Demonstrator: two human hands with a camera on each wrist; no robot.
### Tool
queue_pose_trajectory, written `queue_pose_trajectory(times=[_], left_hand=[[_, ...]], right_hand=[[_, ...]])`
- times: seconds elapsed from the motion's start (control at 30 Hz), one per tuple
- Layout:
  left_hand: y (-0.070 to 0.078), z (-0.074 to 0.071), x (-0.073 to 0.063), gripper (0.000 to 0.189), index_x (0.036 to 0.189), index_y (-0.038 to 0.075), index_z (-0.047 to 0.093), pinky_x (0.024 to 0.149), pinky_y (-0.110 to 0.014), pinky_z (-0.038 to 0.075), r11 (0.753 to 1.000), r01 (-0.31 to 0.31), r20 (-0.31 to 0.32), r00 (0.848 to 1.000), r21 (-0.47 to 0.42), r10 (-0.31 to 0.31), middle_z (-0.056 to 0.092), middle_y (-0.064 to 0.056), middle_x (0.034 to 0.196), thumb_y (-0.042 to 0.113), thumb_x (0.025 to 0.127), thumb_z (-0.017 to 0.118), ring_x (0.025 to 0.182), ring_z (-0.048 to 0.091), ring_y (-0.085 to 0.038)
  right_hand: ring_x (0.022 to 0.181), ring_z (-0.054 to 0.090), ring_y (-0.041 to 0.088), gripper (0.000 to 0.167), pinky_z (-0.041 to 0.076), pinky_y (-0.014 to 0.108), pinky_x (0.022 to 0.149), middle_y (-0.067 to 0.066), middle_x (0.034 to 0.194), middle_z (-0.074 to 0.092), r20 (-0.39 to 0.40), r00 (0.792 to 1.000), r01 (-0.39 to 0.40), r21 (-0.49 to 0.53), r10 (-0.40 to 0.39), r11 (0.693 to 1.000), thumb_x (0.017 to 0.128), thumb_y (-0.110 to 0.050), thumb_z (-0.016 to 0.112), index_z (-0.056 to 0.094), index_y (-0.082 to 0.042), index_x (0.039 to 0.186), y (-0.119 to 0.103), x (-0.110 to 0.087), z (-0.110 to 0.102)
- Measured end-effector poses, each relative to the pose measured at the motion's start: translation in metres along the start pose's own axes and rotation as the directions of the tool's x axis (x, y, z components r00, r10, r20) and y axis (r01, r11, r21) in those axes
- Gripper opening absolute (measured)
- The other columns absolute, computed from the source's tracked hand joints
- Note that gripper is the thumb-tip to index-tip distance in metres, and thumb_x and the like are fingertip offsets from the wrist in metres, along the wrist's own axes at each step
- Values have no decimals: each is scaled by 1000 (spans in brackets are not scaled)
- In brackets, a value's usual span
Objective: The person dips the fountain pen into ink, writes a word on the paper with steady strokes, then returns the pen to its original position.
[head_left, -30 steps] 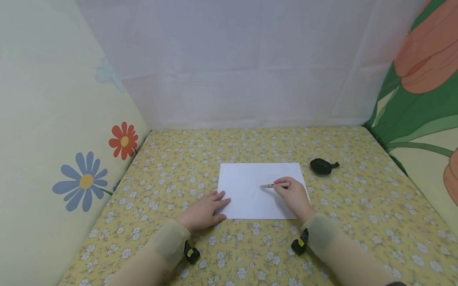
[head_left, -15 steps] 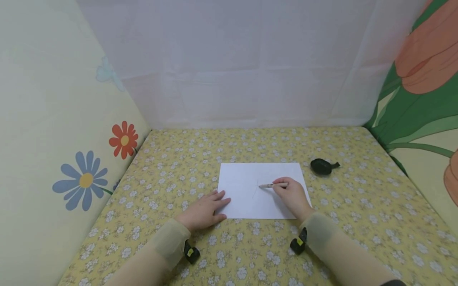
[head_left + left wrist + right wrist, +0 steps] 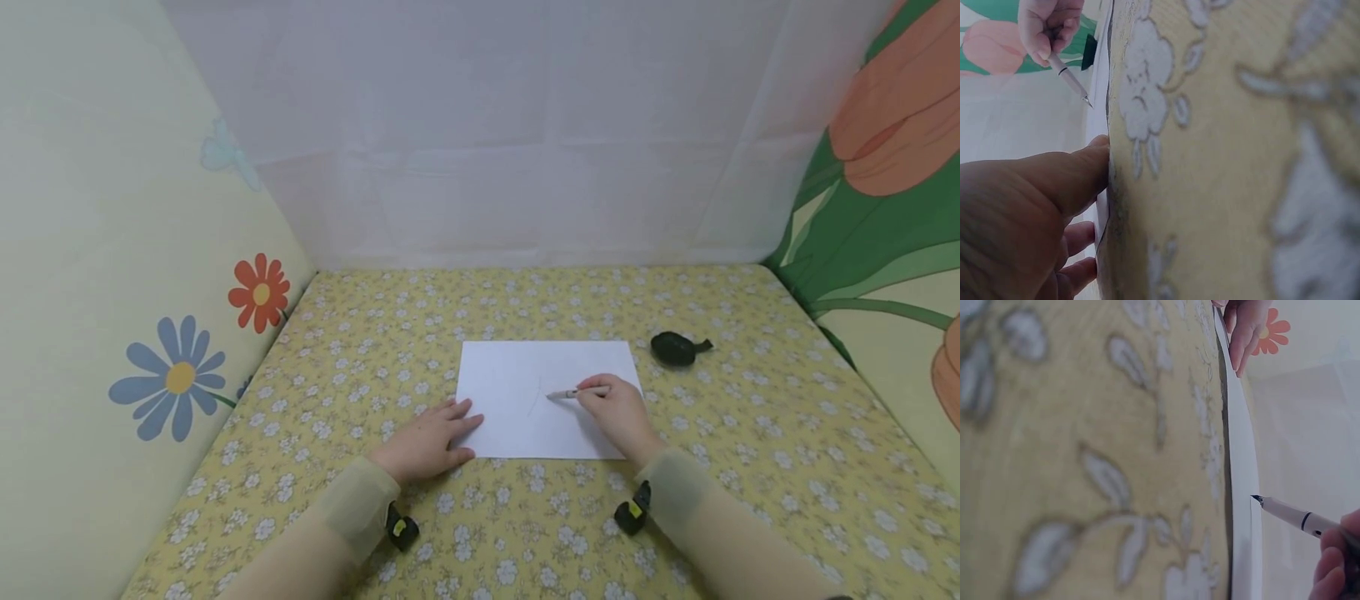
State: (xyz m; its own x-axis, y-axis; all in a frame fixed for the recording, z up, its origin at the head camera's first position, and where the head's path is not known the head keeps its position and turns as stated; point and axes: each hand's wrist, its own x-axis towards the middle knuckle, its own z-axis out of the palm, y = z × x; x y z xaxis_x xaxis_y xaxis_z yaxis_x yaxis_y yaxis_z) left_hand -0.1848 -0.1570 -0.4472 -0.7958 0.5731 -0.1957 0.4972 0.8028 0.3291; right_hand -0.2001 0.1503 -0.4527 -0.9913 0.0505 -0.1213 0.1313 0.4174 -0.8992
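Observation:
A sheet of white paper [image 3: 498,367] lies on the table, with a few faint thin lines near its middle. My left hand [image 3: 426,442] rests at the paper's lower left corner, fingers spread and straight. A pale fountain pen [image 3: 564,394] is pinched between thumb and fingers of my right hand [image 3: 621,417], over the right half of the sheet. In the right wrist view the pen's dark metal nib is plain to see, at or just above the paper; contact cannot be told. The left wrist view has the left thumb [image 3: 1079,181] along the paper's edge.
A small black oval object with a short tail [image 3: 673,349] lies beyond the paper's right corner. The table wears a yellow floral cloth [image 3: 375,333]. A white sheet [image 3: 480,133] hangs behind, with flower-printed panels at both sides.
My right hand with the fountain pen has shifted slightly right and toward me, so the nib is farther from the drawn lines. My left hand has stayed in place.

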Motion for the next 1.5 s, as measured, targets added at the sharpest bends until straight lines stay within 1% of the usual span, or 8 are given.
queue_pose_trajectory(times=[0.13,0.3,0.47,0.6,0.73,1.0,1.23,1.5], left_hand=[[-1,0,0,58,149,20,38,114,-53,20,1000,-1,4,1000,1,1,22,-5,158,42,98,54,145,18,-31],[-2,1,1,58,149,21,38,114,-53,21,1000,-5,4,1000,9,5,22,-4,158,43,98,53,145,18,-30],[-2,1,1,58,149,21,38,114,-53,22,1000,-7,1,1000,14,7,22,-4,158,43,98,53,145,19,-30],[-1,0,0,58,149,20,38,114,-53,21,1000,-8,0,1000,5,8,22,-5,158,42,98,54,144,19,-31],[0,-1,-1,58,149,20,38,114,-53,21,1000,-3,1,1000,1,3,22,-5,158,42,98,53,145,18,-31],[0,-1,0,58,149,21,38,114,-53,21,1000,-3,1,1000,0,3,22,-5,158,43,98,53,145,18,-30],[0,-1,0,58,149,21,37,114,-52,21,1000,4,7,1000,4,-4,22,-4,158,43,98,53,145,18,-29],[0,-1,1,58,149,21,37,114,-52,21,1000,2,8,1000,4,-2,22,-4,158,42,98,53,145,18,-30]], right_hand=[[77,53,20,19,44,30,64,9,98,67,1,1000,-5,24,5,1000,90,-18,61,67,-5,103,2,-3,-3],[79,53,21,20,44,30,65,10,100,66,11,1000,-17,45,16,999,91,-18,61,66,-4,104,4,-7,-6],[75,51,20,20,43,29,61,12,100,67,11,1000,-17,32,17,999,90,-18,61,66,-4,104,5,-9,-10],[67,46,18,21,40,28,56,13,96,67,14,1000,-11,25,10,1000,89,-17,61,65,-3,104,6,-12,-13],[65,45,18,20,39,28,54,11,92,66,14,1000,-16,13,15,1000,89,-17,62,65,-4,104,6,-15,-15],[68,46,20,21,39,29,57,12,91,66,24,1000,-7,-15,8,1000,90,-18,61,65,-4,104,5,-21,-22],[76,52,20,20,43,30,63,11,96,67,18,1000,-5,-29,6,1000,90,-17,61,66,-2,103,6,-23,-25],[74,51,20,18,43,29,62,13,93,67,1,1000,-22,-12,22,1000,89,-15,60,66,-2,100,5,-25,-25]])
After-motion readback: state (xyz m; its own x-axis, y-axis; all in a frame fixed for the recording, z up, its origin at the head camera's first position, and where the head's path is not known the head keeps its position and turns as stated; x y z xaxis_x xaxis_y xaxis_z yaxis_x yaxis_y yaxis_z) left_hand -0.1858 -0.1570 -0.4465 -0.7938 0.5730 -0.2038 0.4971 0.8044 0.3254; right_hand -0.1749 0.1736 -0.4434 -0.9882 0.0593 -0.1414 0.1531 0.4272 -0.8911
